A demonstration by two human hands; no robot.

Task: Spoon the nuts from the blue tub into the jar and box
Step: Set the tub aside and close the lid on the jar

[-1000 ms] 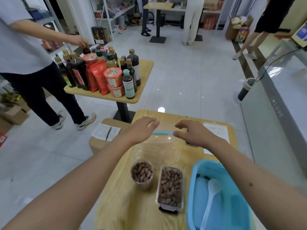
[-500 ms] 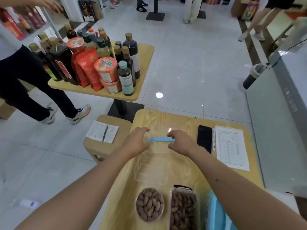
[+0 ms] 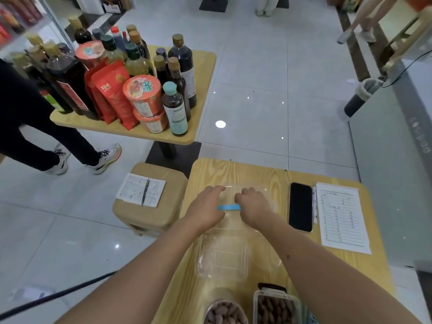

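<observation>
Jar and box hold nuts; phone right; both hands' grip on clear lid unclear.

The round clear jar of brown nuts and the rectangular clear plastic box of nuts run off the bottom edge. Only a sliver of the light-blue plastic tub shows beside the box. The print on the white paper sheet is too small to read.
</observation>
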